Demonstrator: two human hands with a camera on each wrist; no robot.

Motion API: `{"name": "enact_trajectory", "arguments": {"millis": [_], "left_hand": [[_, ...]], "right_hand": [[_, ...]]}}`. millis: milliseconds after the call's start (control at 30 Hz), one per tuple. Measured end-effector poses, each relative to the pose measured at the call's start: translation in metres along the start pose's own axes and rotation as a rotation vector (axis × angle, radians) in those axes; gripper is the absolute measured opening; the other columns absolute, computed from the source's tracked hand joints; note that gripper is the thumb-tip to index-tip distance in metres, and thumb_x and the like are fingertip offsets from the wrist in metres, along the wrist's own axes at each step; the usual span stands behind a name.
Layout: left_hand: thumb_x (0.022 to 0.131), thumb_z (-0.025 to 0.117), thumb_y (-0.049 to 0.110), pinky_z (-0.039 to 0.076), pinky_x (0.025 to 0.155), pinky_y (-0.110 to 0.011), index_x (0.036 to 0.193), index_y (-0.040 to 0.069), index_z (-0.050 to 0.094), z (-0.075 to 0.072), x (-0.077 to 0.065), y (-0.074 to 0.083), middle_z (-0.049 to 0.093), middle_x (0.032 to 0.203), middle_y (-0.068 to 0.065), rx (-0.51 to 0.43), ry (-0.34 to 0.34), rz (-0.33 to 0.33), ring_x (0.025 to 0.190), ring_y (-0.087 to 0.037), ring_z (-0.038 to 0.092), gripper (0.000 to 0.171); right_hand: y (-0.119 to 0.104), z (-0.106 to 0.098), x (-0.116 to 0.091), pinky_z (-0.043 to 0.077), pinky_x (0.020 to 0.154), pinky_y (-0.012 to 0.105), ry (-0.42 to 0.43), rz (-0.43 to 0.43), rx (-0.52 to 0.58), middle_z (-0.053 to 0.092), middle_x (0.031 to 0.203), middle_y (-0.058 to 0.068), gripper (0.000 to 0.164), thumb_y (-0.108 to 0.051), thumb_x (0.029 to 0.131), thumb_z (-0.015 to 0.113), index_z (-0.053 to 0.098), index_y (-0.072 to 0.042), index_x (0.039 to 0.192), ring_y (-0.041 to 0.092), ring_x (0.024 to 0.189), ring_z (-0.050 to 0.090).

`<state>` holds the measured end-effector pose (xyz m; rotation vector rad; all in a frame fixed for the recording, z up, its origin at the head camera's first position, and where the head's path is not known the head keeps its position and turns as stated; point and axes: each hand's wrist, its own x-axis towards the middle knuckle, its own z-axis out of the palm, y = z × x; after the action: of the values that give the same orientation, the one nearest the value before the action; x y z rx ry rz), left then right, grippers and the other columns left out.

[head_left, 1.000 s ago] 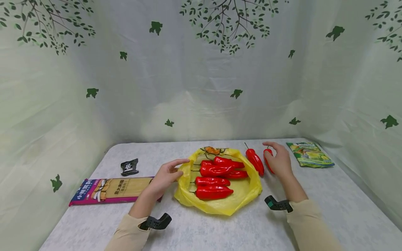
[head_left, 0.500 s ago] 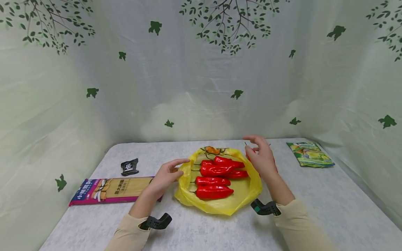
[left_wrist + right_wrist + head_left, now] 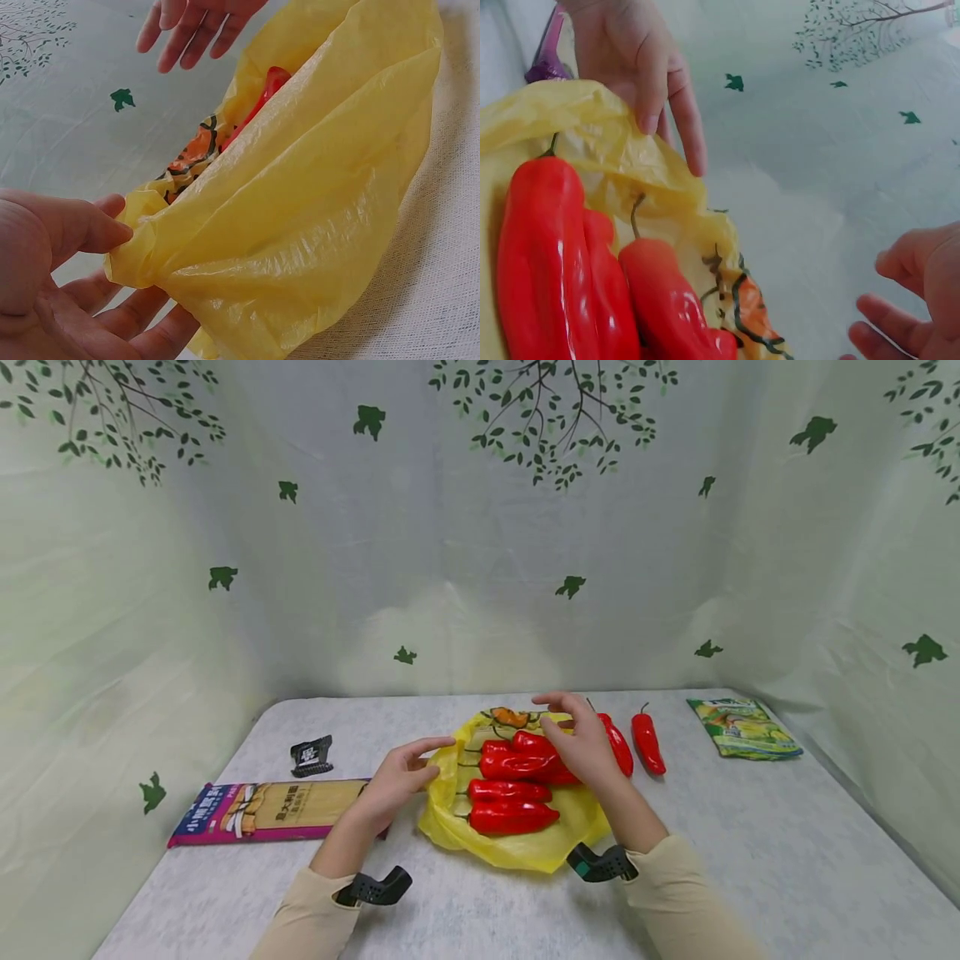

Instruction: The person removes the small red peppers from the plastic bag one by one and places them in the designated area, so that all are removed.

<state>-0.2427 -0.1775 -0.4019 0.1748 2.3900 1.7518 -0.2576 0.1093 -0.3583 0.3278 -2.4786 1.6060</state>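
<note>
A yellow plastic bag [image 3: 517, 856] lies with its mouth spread wide. Several red peppers [image 3: 513, 817] rest inside it, stems toward the left. My left hand [image 3: 393, 783] pinches the bag's left rim between thumb and fingers, plainest in the left wrist view. Over the bag's back right part hovers my right hand [image 3: 588, 747], thumb and fingers apart with nothing between them; it hides part of the rim and some peppers. Just right of the bag, one loose red pepper [image 3: 619, 746] lies partly behind the right hand. Another red pepper [image 3: 648, 743] lies beyond it.
To the left is a long purple-edged packet [image 3: 300, 810], partly behind the left forearm, and a small black wrapped packet [image 3: 311, 756] behind it. At the back right lies a green and yellow packet [image 3: 742, 728]. Pale curtains [image 3: 480, 635] stand behind the table.
My right hand has moved left from the farthest right pepper, past the other loose one, to above the bag. Both loose peppers remain on the table. The left hand stays at the rim.
</note>
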Motion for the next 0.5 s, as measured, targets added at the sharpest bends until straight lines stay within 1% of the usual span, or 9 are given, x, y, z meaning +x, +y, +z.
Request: {"name": "enact_trajectory", "arguments": {"millis": [100, 167, 267, 367, 500], "left_hand": [[0.098, 0.053, 0.005, 0.054, 0.086, -0.027, 0.138, 0.023, 0.060, 0.000, 0.001, 0.000, 0.050, 0.150, -0.005, 0.004, 0.001, 0.001, 0.105, -0.021, 0.059, 0.045], [0.097, 0.053, 0.005, 0.055, 0.088, -0.028, 0.138, 0.023, 0.060, 0.000, 0.001, 0.000, 0.050, 0.150, -0.005, 0.006, 0.000, 0.001, 0.107, -0.022, 0.059, 0.045], [0.097, 0.053, 0.005, 0.055, 0.089, -0.028, 0.138, 0.023, 0.060, 0.000, 0.001, -0.001, 0.050, 0.150, -0.005, 0.005, 0.001, -0.001, 0.107, -0.021, 0.060, 0.045], [0.097, 0.053, 0.005, 0.056, 0.089, -0.029, 0.138, 0.023, 0.060, 0.000, 0.001, -0.001, 0.050, 0.150, -0.006, 0.003, 0.003, 0.000, 0.108, -0.021, 0.061, 0.045], [0.097, 0.053, 0.005, 0.057, 0.090, -0.030, 0.139, 0.022, 0.059, -0.001, 0.000, -0.001, 0.050, 0.150, -0.007, 0.006, 0.005, 0.010, 0.108, -0.020, 0.062, 0.045]], "right_hand": [[0.001, 0.007, 0.002, 0.047, 0.107, 0.049, -0.039, 0.021, 0.022, 0.059, 0.137, 0.005, 0.033, -0.016, 0.096, 0.063, 0.061, -0.019, 0.129, 0.032, 0.131, 0.049], [0.003, 0.011, 0.001, 0.047, 0.107, 0.049, -0.067, 0.041, 0.007, 0.059, 0.138, 0.007, 0.035, -0.015, 0.095, 0.063, 0.061, -0.019, 0.130, 0.032, 0.130, 0.051], [0.007, 0.016, 0.000, 0.050, 0.105, 0.047, -0.118, 0.070, -0.014, 0.060, 0.138, 0.007, 0.035, -0.016, 0.095, 0.065, 0.061, -0.019, 0.130, 0.031, 0.128, 0.053], [0.011, 0.019, -0.001, 0.053, 0.102, 0.047, -0.166, 0.083, -0.026, 0.061, 0.136, 0.006, 0.035, -0.016, 0.095, 0.065, 0.061, -0.019, 0.130, 0.030, 0.128, 0.055], [0.014, 0.022, -0.002, 0.051, 0.104, 0.048, -0.200, 0.087, -0.042, 0.062, 0.135, 0.003, 0.033, -0.015, 0.094, 0.067, 0.063, -0.020, 0.127, 0.030, 0.130, 0.054]]}}
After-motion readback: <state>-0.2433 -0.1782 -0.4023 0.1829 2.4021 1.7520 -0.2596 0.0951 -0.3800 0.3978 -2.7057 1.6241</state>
